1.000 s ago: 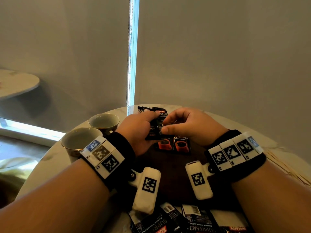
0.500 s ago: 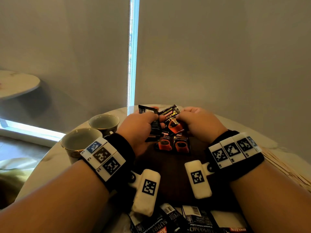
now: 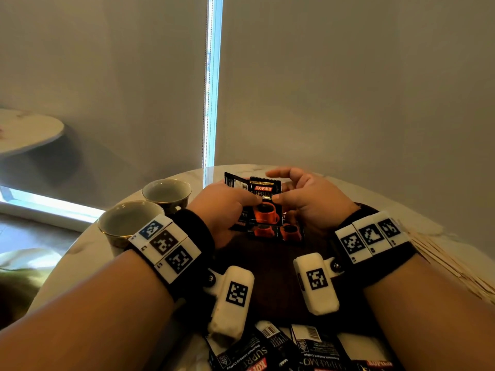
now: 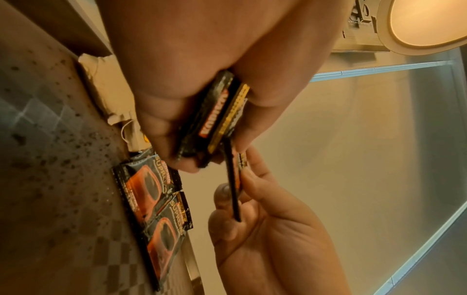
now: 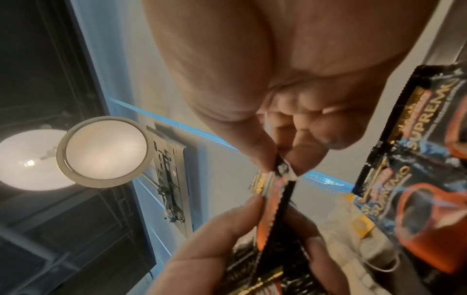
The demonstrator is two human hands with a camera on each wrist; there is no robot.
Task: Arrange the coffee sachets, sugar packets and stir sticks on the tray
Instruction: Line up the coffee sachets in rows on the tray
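Observation:
My left hand [image 3: 251,199] grips a small stack of black coffee sachets [image 4: 215,119] between thumb and fingers, above the far end of the dark tray [image 3: 273,263]. With thumb and forefinger, my right hand [image 3: 278,196] pinches the front sachet [image 3: 266,210] by its right edge. This sachet stands upright with its orange cup picture facing me. Two more sachets [image 3: 263,231] [image 3: 290,231] lie side by side on the tray just below the hands. In the right wrist view the pinched sachet [image 5: 280,179] is seen edge-on, with the left hand's fingers [image 5: 215,239] below it.
Two empty cups [image 3: 167,192] [image 3: 128,220] stand on the marble table [image 3: 80,253] left of the tray. A bundle of wooden stir sticks [image 3: 442,263] lies at the right. Several loose sachets [image 3: 294,349] and a white packet [image 3: 361,346] lie at the near edge.
The right hand has drawn one sachet off the left hand's stack and turned it from tilted to upright, face towards me. Both hands rose slightly.

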